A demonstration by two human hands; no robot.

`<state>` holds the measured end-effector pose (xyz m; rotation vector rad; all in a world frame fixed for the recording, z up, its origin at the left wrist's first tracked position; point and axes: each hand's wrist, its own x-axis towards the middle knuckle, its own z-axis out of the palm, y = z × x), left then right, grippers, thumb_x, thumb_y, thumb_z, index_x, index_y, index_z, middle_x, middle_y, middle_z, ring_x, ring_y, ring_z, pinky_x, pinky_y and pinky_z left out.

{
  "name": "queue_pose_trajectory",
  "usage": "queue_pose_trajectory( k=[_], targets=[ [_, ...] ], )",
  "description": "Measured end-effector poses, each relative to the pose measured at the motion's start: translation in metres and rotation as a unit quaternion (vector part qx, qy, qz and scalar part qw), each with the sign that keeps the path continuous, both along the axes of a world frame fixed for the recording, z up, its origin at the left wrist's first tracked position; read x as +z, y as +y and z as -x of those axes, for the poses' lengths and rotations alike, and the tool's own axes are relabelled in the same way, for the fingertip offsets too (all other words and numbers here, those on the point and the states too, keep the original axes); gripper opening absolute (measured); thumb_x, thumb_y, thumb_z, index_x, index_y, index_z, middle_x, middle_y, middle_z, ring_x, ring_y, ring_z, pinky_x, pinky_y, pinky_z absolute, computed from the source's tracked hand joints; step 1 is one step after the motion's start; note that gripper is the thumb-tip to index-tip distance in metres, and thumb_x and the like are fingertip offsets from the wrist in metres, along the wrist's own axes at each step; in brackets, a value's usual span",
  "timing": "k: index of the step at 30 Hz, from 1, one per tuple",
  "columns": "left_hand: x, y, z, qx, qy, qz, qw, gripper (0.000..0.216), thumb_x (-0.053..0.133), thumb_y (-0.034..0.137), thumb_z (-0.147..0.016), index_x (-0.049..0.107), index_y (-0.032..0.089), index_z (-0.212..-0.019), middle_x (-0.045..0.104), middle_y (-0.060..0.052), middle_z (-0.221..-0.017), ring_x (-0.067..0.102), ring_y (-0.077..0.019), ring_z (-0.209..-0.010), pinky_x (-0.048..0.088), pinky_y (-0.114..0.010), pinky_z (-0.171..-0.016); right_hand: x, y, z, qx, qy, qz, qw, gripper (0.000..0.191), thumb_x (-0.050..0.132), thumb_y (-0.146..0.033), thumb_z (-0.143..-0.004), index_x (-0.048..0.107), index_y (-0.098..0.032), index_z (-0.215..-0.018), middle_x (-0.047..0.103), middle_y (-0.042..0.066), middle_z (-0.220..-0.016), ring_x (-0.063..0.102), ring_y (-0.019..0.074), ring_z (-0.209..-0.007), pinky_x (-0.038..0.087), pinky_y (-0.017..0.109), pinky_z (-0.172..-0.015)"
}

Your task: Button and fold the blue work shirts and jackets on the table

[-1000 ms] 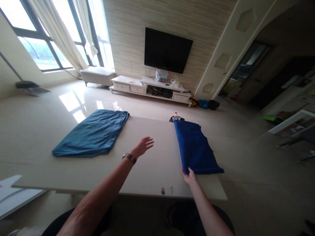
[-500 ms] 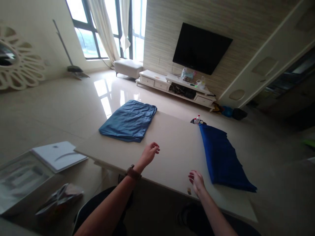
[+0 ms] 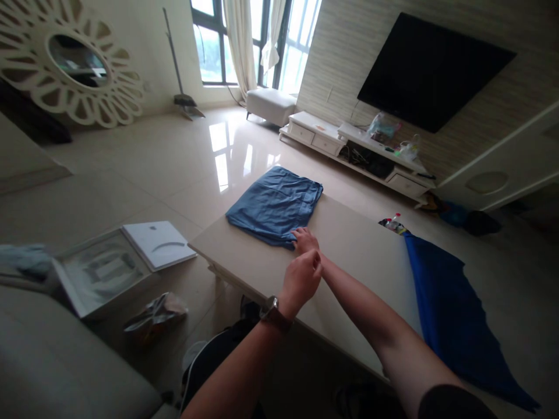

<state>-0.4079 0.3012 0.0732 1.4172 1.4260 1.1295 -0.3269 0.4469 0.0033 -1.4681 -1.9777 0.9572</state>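
A folded, wrinkled blue cloth (image 3: pixel 275 203) lies flat on the far left part of the pale table (image 3: pixel 349 250). My right hand (image 3: pixel 304 240) reaches across to its near right corner, fingers apart and resting on the fabric there. Just in front of the right wrist, partly overlapping it, is my left hand (image 3: pixel 300 280), its fingers curled in with nothing visible in them. A brown-strapped watch (image 3: pixel 275 311) is on the left wrist. Beyond my right arm, a darker royal blue cloth (image 3: pixel 458 314) lies folded along the table's right side.
Small bottles with red caps (image 3: pixel 395 220) show beyond the table's far right edge. On the floor to the left are an open box (image 3: pixel 105 270), a white lid (image 3: pixel 159 244) and a crumpled bag (image 3: pixel 157 314). A low TV cabinet (image 3: pixel 318 142) stands along the wall.
My view has swung left. My right hand has gone from the table's near edge to the corner of the lighter blue cloth. My left hand has curled in closer to it.
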Motion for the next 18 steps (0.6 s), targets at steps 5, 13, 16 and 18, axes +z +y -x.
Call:
queue_pose_trajectory(
  k=[5, 13, 16, 18],
  targets=[
    [0.001, 0.0, 0.01, 0.008, 0.009, 0.004, 1.0, 0.01, 0.058, 0.025, -0.088, 0.06, 0.026, -0.078, 0.068, -0.009, -0.077, 0.062, -0.0221, -0.072, 0.038, -0.036, -0.072, 0.029, 0.029, 0.028, 0.013, -0.034, -0.037, 0.999, 0.025, 0.066, 0.002, -0.087, 0.055, -0.013, -0.069, 0.056, -0.004, -0.078, 0.05, 0.0105, -0.105, 0.033, 0.032, -0.115],
    [0.002, 0.009, 0.011, 0.017, -0.06, 0.053, 0.997, 0.025, 0.056, 0.018, -0.089, 0.059, 0.02, -0.113, 0.072, -0.005, -0.096, 0.064, -0.0156, -0.075, 0.046, -0.029, -0.071, 0.22, 0.084, 0.061, -0.087, -0.12, -0.358, 0.922, 0.012, 0.05, -0.01, -0.099, 0.055, -0.019, -0.094, 0.062, 0.008, -0.11, 0.051, 0.0223, -0.115, 0.037, 0.041, -0.115],
    [-0.005, 0.014, 0.005, 0.029, -0.116, 0.029, 0.992, 0.04, 0.06, 0.018, -0.089, 0.053, 0.018, -0.128, 0.07, -0.01, -0.117, 0.069, -0.0171, -0.088, 0.053, -0.032, -0.082, 0.31, 0.074, 0.061, -0.138, -0.034, -0.431, 0.891, 0.011, 0.046, -0.011, -0.101, 0.05, -0.02, -0.095, 0.059, 0.008, -0.106, 0.052, 0.0203, -0.109, 0.035, 0.044, -0.116],
    [-0.009, 0.017, 0.0, 0.037, -0.144, -0.009, 0.989, 0.055, 0.064, 0.021, -0.087, 0.047, 0.019, -0.139, 0.063, -0.015, -0.136, 0.069, -0.0216, -0.105, 0.055, -0.038, -0.091, 0.363, 0.062, 0.051, -0.121, 0.043, -0.45, 0.884, 0.013, 0.043, -0.012, -0.102, 0.045, -0.023, -0.095, 0.056, 0.007, -0.106, 0.051, 0.0195, -0.112, 0.034, 0.045, -0.116]
  ],
)
